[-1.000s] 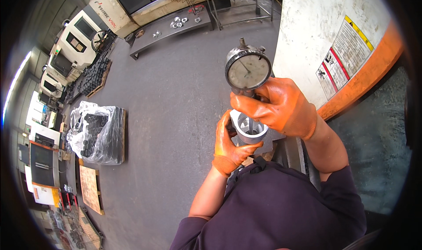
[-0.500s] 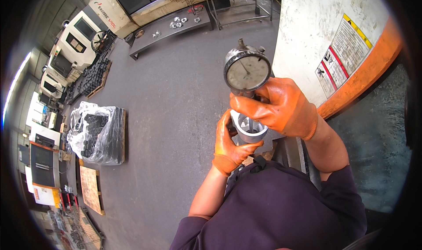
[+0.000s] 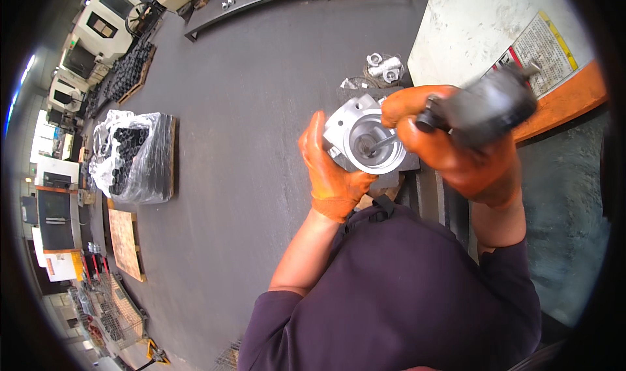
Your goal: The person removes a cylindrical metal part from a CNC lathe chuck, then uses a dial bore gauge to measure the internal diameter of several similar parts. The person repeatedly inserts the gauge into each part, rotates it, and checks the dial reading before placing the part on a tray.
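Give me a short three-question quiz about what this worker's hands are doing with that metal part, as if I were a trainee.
1. True or false: both hands wear orange gloves.
2. Which hand steadies the silver metal part with the round bore? A) left B) right C) neither
3. Fill in: the thin probe of the gauge reaches into the part's ____.

Key
1. True: the left hand and the right hand are both gloved in orange.
2. A: the left hand grips the metal part from its side.
3. Bore: the right hand holds the blurred dark gauge, whose probe points into the round opening.
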Demonstrator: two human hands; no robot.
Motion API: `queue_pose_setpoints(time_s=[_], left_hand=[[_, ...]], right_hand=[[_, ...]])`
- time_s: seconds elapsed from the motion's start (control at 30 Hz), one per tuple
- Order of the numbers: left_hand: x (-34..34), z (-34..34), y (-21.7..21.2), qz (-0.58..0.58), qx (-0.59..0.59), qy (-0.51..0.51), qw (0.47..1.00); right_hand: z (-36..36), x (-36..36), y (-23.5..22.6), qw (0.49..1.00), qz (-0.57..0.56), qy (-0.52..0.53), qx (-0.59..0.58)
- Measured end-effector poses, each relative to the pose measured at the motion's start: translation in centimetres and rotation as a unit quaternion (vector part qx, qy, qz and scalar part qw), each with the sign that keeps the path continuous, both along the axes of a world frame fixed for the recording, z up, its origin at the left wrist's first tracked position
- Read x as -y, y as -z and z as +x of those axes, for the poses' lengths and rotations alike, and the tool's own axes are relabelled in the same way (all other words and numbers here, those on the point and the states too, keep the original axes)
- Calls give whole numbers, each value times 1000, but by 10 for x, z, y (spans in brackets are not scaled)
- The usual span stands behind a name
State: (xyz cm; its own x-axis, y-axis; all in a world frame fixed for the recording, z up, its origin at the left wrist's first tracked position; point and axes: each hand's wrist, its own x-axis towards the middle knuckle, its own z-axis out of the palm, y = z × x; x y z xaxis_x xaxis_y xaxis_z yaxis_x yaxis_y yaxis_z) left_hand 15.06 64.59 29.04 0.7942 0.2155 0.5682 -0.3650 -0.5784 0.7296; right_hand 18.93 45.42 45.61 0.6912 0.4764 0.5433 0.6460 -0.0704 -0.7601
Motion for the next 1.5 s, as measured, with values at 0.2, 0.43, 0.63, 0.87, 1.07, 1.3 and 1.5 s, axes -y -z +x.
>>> queue_pose_setpoints(time_s=[0.2, 0.43, 0.63, 0.87, 1.07, 1.3, 1.5], left_hand=[[5, 9, 6, 15, 101, -58, 993], [8, 11, 5, 1, 127, -123, 984], [0, 13, 14, -17, 95, -110, 989], [0, 12, 9, -290, 1, 36, 956], [-12, 10, 15, -329, 2, 138, 934], [-23, 0, 14, -244, 87, 104, 960], [-30, -1, 4, -264, 114, 112, 951]], right_hand=[[-24, 7, 6, 997, 36, 62, 9], [-51, -8, 10, 987, -60, 107, 99], [-42, -25, 3, 951, -199, 163, 174], [-31, -70, -47, 953, -203, 200, -99], [-17, -30, 22, 986, -47, 156, -29], [-23, -19, 0, 987, 18, 73, -140], [-28, -30, -8, 969, 3, 4, -247]])
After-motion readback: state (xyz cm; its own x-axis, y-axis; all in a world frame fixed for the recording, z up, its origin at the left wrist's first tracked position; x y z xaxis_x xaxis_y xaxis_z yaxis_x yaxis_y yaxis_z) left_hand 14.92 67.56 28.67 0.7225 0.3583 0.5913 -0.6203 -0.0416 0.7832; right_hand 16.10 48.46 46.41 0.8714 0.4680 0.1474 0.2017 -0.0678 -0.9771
